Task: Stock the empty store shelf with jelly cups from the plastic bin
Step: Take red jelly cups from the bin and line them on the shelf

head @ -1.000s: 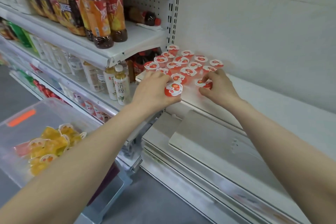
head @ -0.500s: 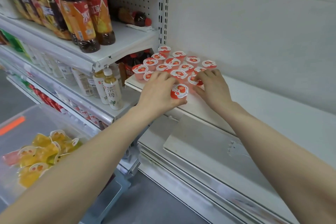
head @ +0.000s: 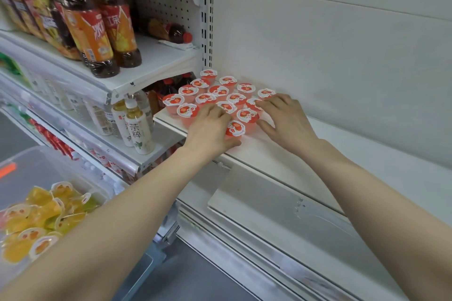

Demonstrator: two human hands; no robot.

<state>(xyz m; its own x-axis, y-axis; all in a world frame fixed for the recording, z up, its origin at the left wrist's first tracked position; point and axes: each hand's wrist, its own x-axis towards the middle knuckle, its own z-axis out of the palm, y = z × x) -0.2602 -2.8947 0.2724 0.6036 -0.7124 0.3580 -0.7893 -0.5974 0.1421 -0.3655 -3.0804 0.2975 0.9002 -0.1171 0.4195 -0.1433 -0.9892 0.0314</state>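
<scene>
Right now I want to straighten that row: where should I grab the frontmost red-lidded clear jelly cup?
Probably pinch the frontmost red-lidded clear jelly cup by its side wall just under the lid rim, coming from above on its right. It stands upright; neighbouring cups crowd behind it and the left hand covers its left and front.
</scene>
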